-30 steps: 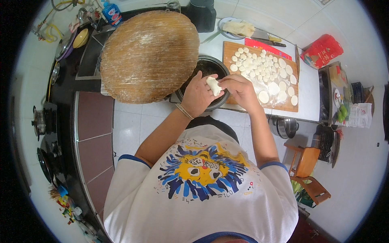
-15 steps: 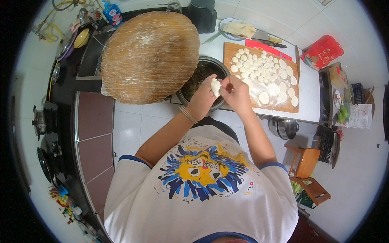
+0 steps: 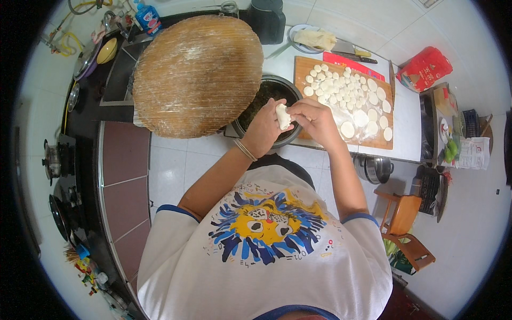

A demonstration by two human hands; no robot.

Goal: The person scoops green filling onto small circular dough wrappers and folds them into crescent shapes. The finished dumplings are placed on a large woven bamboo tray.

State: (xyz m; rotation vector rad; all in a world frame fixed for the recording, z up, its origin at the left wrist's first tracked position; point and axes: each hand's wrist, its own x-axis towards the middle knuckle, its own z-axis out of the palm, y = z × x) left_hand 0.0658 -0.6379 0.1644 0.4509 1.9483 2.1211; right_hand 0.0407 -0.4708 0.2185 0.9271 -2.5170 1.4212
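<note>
A folded white dumpling [image 3: 282,116] rests in my left hand [image 3: 262,129], whose fingers curl round it. From the other side my right hand [image 3: 313,118] pinches the dumpling's edge between thumb and fingers. Both hands are above the near part of a metal pot [image 3: 286,140] that holds a dark green filling [image 3: 272,89]. Right of the pot, a floured wooden board [image 3: 302,68] carries many small dough pieces [image 3: 341,88] and several flat round wrappers [image 3: 360,117].
A large round slatted tray [image 3: 197,74], dusted with flour, lies left of the pot. Behind the board are a plate with dough [image 3: 314,39], a knife [image 3: 362,57] and a red bag [image 3: 426,68]. A wooden chair [image 3: 403,213] and metal pots [image 3: 375,168] stand low at the right.
My right hand has turned and shifted slightly, its fingers now flatter along the dumpling's edge. The dumpling has tilted a little in my left hand.
</note>
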